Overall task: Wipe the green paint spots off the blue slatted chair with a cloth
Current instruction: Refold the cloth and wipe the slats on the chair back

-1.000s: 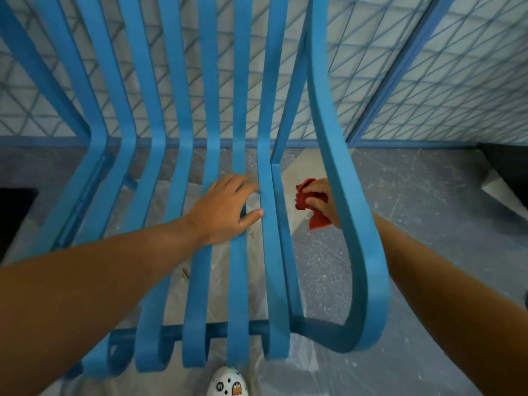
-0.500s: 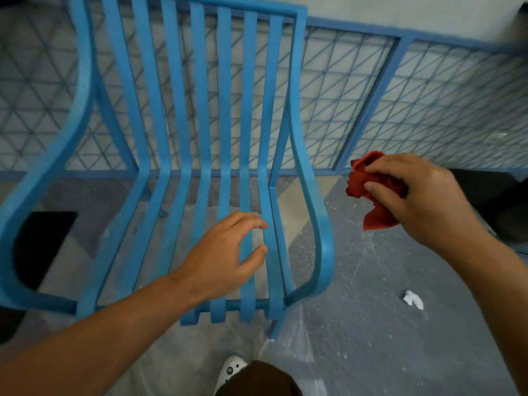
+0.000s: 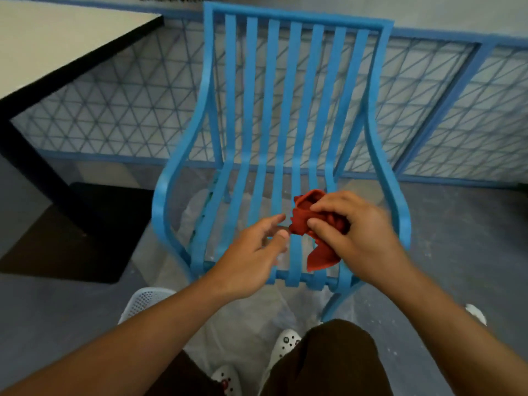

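Both forearms reach out from the bottom corners and meet over the seat of the blue slatted chair (image 3: 288, 115). The right hand (image 3: 357, 235) has its fingers curled around a bunched-up red cloth (image 3: 308, 221), with a loose flap hanging down below the palm. The left hand (image 3: 254, 252) sits just beside it, fingers loosely extended toward the cloth's left edge, thumb and forefinger a little apart. It's blurry there, so I can't tell if the fingertips actually touch the fabric or just stop short.

The chair faces the camera, backrest upright, armrests curving down on both sides, and the hands hover above the front half of the seat slats. There are some darker greenish marks on the left seat slats (image 3: 210, 195), I think, but they're small and smeared.

Under the chair there's a clear plastic sheet (image 3: 257, 315) over a grey speckled floor (image 3: 457, 238). A blue mesh fence (image 3: 428, 110) runs behind the chair. A white table with a black edge (image 3: 57, 47) stands to the left, and a pale perforated basket (image 3: 143, 302) sits near the left forearm. White clogs (image 3: 285, 342) and brown trousers (image 3: 323, 361) show at the bottom.
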Motion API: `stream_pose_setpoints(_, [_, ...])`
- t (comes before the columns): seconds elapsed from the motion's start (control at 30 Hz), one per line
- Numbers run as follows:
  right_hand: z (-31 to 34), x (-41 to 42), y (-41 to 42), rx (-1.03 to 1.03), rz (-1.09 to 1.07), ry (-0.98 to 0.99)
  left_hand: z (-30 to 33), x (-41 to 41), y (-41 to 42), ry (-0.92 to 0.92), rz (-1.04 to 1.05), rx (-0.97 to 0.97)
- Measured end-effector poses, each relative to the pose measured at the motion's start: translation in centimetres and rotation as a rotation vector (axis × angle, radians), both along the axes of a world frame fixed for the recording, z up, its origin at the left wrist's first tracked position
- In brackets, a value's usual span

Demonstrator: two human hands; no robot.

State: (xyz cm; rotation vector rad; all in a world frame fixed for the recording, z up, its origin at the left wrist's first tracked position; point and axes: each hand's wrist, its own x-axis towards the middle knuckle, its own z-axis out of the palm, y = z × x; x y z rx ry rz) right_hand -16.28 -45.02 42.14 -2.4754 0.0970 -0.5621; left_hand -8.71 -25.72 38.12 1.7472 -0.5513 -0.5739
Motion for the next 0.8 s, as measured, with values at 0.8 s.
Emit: stream_pose_setpoints(0.8, [-6.4,9.6,19.9,0.62,0.228,0.387,-4.6,4.0,15.3,0.409,0.5,-0.186])
